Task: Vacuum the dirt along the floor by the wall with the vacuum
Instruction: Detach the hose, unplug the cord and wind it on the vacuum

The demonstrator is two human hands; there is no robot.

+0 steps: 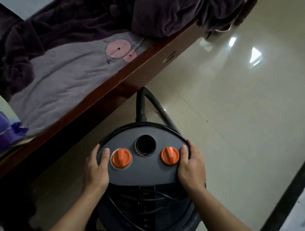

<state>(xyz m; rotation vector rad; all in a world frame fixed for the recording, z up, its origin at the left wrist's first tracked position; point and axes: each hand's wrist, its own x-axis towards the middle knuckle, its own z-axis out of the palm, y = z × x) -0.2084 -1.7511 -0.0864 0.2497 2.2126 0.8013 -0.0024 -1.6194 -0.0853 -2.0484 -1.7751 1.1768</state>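
A dark grey canister vacuum [145, 171] stands on the tiled floor beside the bed, seen from above. Its lid carries two orange knobs, one on the left [121, 158] and one on the right [169, 156], with a round black port [145, 145] between them. My left hand [98, 166] grips the lid's left edge, thumb on top near the left knob. My right hand [191, 166] grips the lid's right edge, thumb beside the right knob. A black ribbed hose [145, 104] loops out from behind the canister, and a cord is wound around the body.
A dark red wooden bed frame [124, 83] runs diagonally on the left, covered with a purple blanket [164, 4] and a grey sheet. Glossy beige floor tiles [247, 109] spread to the right. A black skirting strip [295, 186] and a light wall [301, 226] lie at the far right.
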